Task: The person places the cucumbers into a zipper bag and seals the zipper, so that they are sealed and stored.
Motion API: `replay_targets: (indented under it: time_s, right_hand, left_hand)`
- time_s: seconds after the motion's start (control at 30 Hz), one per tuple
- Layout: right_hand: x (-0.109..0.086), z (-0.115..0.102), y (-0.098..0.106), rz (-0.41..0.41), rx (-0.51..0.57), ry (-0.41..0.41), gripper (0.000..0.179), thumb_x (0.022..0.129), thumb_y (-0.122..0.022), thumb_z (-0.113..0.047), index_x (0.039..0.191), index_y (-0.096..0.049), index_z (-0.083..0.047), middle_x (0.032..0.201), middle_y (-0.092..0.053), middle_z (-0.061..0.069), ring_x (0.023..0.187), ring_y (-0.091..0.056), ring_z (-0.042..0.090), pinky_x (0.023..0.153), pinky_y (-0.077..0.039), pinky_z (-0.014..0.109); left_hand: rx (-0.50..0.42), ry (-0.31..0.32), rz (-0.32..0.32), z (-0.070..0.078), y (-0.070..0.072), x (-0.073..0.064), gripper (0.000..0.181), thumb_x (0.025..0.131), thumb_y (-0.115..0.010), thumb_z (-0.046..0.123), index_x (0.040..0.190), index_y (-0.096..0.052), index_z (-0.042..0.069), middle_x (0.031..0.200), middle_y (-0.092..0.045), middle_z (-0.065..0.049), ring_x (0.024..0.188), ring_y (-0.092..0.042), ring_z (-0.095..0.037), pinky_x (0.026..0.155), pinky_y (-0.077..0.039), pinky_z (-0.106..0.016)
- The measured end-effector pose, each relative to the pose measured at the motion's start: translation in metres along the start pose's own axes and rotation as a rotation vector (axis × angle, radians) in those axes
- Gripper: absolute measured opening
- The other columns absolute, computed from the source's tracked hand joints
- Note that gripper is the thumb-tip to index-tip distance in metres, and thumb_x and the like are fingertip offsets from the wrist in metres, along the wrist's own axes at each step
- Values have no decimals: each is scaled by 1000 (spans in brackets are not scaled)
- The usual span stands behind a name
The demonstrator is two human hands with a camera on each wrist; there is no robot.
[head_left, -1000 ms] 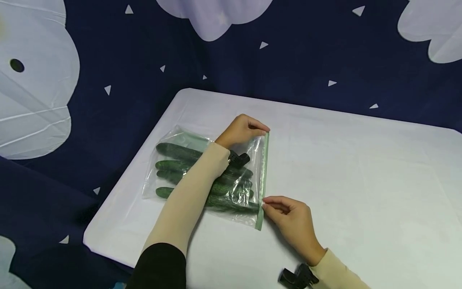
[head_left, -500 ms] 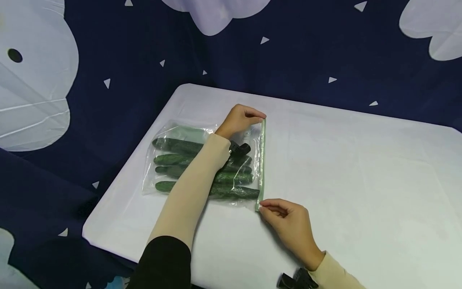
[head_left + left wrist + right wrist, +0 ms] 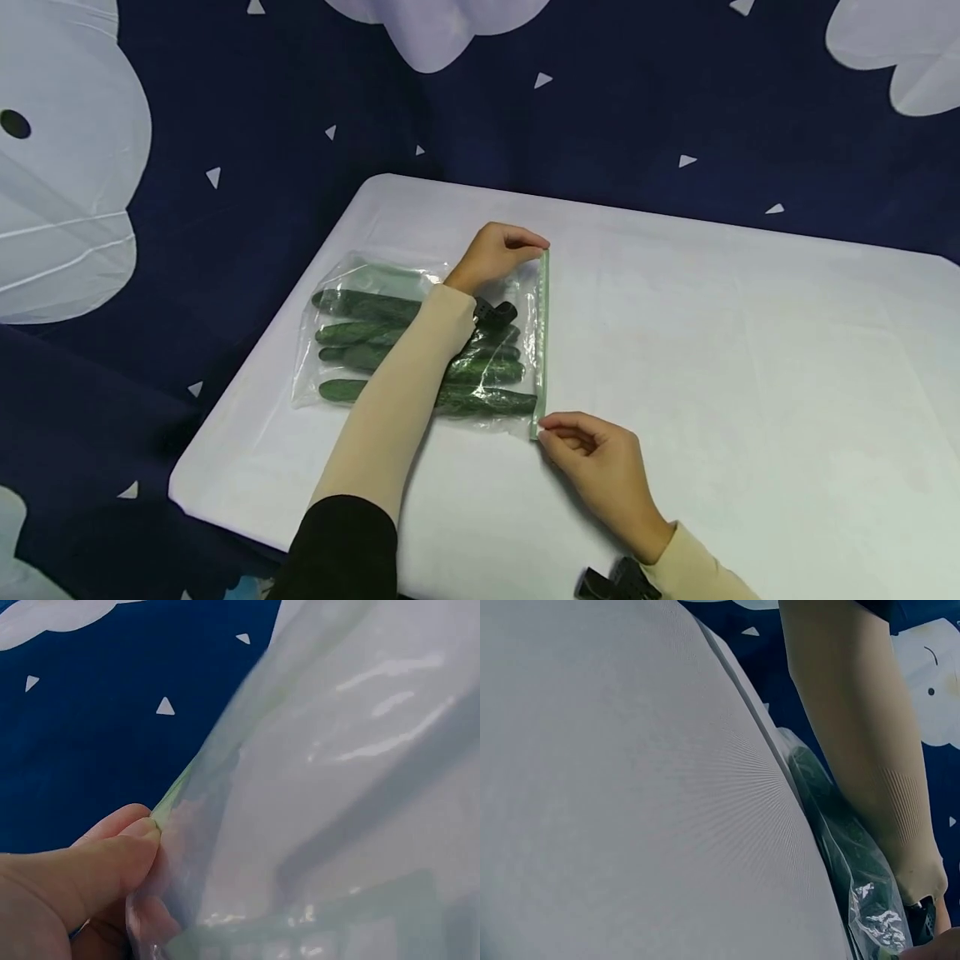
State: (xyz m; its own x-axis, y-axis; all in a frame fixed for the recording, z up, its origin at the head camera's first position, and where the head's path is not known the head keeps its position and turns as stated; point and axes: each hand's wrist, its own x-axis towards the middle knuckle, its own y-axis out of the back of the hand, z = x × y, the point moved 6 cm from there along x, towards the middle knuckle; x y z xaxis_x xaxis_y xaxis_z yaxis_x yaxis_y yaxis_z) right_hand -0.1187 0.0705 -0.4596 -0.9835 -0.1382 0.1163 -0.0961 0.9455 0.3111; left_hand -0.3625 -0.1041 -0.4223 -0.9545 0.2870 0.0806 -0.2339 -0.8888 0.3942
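Observation:
A clear zip bag (image 3: pixel 305 387) lies flat on the white table, its mouth facing right and edged by a green zip strip (image 3: pixel 542 333). Several dark green cucumbers (image 3: pixel 352 333) lie side by side inside it. My left hand (image 3: pixel 495 254) reaches across the bag and pinches the strip's far end; the left wrist view shows thumb and forefinger gripping that green corner (image 3: pixel 169 802). At the strip's near end, my right hand (image 3: pixel 600 454) pinches the corner between thumb and fingertips. My left forearm hides the middle of the cucumbers.
The white-covered table (image 3: pixel 750 375) extends to the right of the bag. Behind it hangs a dark blue cloth (image 3: pixel 600 125) with white shapes. A black wrist camera (image 3: pixel 618 579) sits at my right wrist, another (image 3: pixel 495 314) at my left.
My left hand has shifted slightly away from me, drawing the strip with it. The right fingers, earlier partway up the strip, now hold its near end. The last half second shows little movement.

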Motion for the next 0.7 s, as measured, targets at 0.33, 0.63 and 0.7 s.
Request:
replay_targets:
  time_s: [0.33, 0.63, 0.7]
  right_hand:
    - [-2, 7, 2, -2, -54, -14, 18, 85, -79, -1, 97, -80, -14, 81, -74, -7, 69, -70, 11, 60, -56, 24]
    - [-6, 15, 20, -25, -47, -21, 13, 91, -76, -6, 103, -79, -10, 86, -76, -4, 70, -71, 13, 60, -58, 27]
    - [-4, 19, 28, -49, -14, -59, 13, 94, -73, -6, 105, -78, -7, 88, -77, 0, 71, -73, 15, 61, -59, 30]
  left_hand:
    - [76, 2, -3, -7, -7, -2, 23, 98, -69, 20, 118, -77, 12, 111, -73, 2, 98, -65, -13, 85, -53, -28]
    - [125, -21, 11, -6, -8, -6, 28, 100, -67, 20, 125, -74, 9, 116, -71, 0, 100, -62, -16, 82, -52, -29]
    - [129, -31, 25, -4, -8, -6, 28, 100, -67, 19, 125, -74, 8, 117, -71, -1, 100, -62, -16, 81, -52, -29]
